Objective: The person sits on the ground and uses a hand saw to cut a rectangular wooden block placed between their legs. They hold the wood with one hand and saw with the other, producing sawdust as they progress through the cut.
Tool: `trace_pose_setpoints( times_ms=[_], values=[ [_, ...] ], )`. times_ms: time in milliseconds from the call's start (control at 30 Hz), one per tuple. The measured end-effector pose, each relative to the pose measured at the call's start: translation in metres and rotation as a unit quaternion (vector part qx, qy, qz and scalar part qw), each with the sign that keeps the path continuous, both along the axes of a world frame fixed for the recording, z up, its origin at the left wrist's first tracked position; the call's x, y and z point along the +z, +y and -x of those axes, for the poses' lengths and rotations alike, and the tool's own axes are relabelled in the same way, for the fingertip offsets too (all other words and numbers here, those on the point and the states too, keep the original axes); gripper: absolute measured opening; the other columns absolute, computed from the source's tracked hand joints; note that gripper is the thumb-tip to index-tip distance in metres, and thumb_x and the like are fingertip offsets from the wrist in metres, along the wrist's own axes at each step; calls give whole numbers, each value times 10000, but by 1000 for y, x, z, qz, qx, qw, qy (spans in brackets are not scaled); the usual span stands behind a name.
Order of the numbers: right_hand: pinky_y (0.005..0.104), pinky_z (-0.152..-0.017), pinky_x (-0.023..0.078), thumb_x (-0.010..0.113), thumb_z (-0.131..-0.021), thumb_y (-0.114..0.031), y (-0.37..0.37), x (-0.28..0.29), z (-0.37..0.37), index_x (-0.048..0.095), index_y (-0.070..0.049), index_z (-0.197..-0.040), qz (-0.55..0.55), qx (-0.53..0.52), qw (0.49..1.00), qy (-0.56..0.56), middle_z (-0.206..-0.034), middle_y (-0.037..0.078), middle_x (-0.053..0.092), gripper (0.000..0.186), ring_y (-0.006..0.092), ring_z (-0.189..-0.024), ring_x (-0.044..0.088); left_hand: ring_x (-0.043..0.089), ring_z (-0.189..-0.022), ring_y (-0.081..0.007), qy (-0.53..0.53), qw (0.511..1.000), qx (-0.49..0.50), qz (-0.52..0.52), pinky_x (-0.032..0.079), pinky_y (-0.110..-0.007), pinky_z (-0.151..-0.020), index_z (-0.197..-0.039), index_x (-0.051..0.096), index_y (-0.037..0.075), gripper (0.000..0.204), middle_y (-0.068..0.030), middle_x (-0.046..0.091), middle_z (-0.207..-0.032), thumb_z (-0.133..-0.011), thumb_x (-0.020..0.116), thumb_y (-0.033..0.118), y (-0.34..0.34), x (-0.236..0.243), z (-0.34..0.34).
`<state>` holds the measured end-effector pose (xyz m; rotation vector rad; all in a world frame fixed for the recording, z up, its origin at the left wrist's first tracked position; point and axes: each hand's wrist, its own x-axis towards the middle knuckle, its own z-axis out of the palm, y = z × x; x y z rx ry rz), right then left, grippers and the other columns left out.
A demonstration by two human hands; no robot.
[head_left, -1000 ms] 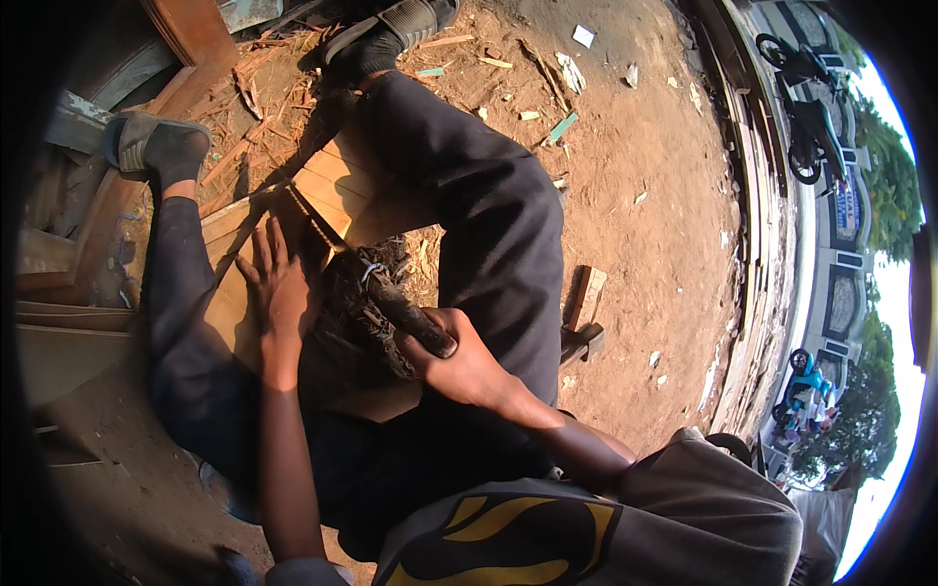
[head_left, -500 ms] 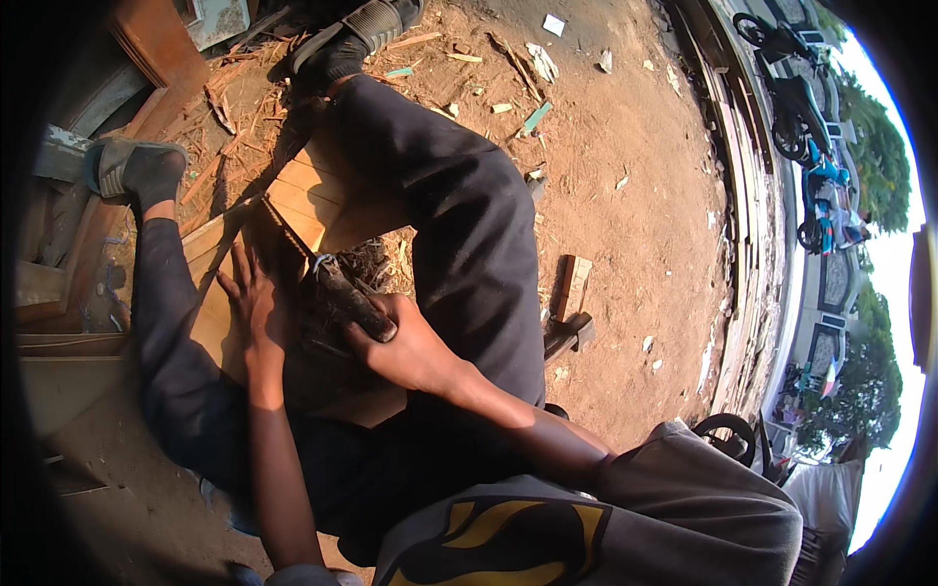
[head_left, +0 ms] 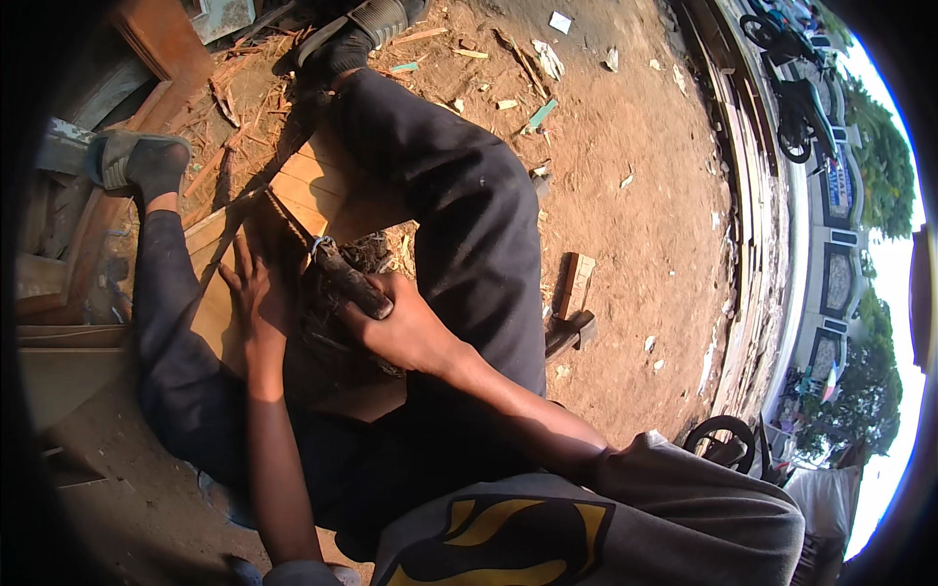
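Note:
My right hand is closed around the dark, worn handle of a handsaw. The saw's narrow toothed blade points away and to the left, against pale wooden boards between my legs. My left hand lies flat, fingers spread, on the shaded wood just left of the blade, pressing against it. A sunlit part of the wood shows beside my left wrist. Under the handle is a dark, rough clump whose kind I cannot make out. Shadow hides where the teeth meet the wood.
Wooden frames and panels lean at the far left. Splinters and shavings litter the dirt. Right of my bent leg lie a wooden block and a dark hammer-like tool. Long planks line the right side, with a parked motorbike beyond.
My right hand and the saw have moved slightly forward and to the left. My left hand stays on the wood. In the background, a blue motorbike with a rider has moved away from its earlier place.

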<state>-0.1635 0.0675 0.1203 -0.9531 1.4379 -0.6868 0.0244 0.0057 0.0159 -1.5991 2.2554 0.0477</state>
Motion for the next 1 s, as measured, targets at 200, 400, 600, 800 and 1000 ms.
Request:
trace_pose_setpoints(
  times_ms=[200,400,600,800,1000],
  values=[
    [271,-544,392,573,-870,-148,29,17,13,569,16,-839,-23,23,999,23,-606,20,490,167,56,-599,433,123,-1427,-301,11,999,24,22,175,-642,-1062,-1217,580,59,376,-111,179,-1537,-909,456,234,-6,-30,-15],
    [338,-615,445,610,-869,-188,13,-3,3,589,31,-952,125,43,988,81,-678,135,558,235,153,-644,542,134,-1412,-370,131,984,-37,116,169,-689,-1029,-1266,540,105,411,-155,315,-1464,-883,471,237,2,-46,-28],
    [356,-619,447,598,-908,-352,1,5,-14,594,53,-938,71,49,992,90,-674,155,571,405,182,-643,550,153,-1401,-399,123,985,-56,109,171,-699,-1020,-1373,436,171,499,-161,371,-1436,-913,453,366,7,-21,-20],
    [328,-587,440,596,-912,-356,-16,-3,-6,584,42,-911,48,82,988,125,-628,117,563,398,152,-598,527,196,-1385,-398,70,994,12,89,198,-698,-999,-1413,370,216,597,-185,329,-1456,-899,473,502,-2,-22,-6],
    [326,-738,471,599,-913,-219,-14,-1,-14,512,20,-1127,173,-3,981,84,-929,147,644,332,205,-852,629,174,-1385,-418,73,995,38,54,174,-719,-992,-1423,350,194,627,-210,248,-1479,-886,491,483,-4,-19,2]
  ],
)
